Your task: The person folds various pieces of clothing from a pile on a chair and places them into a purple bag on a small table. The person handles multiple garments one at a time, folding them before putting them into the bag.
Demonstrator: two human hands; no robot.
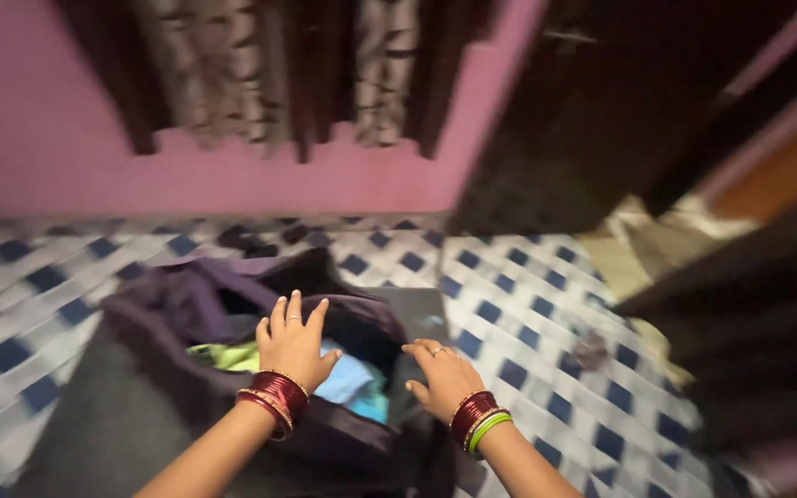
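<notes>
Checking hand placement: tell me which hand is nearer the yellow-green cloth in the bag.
Left. The left hand hovers just right of the yellow-green cloth in the open bag; the right hand is farther right, at the bag's edge.

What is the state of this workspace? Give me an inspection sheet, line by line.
Surface: blue-and-white checked cloth spread under everything.
Job's things: open dark purple fabric bag, with yellow-green cloth and light blue cloth inside.
Clutter: small dark item on the checked cloth, too blurred to identify.
Grips: left hand open, spread above the bag's opening; right hand open, flat at the bag's right edge.
Cables: nothing seen.
Surroundings: pink wall, dark wooden door.
</notes>
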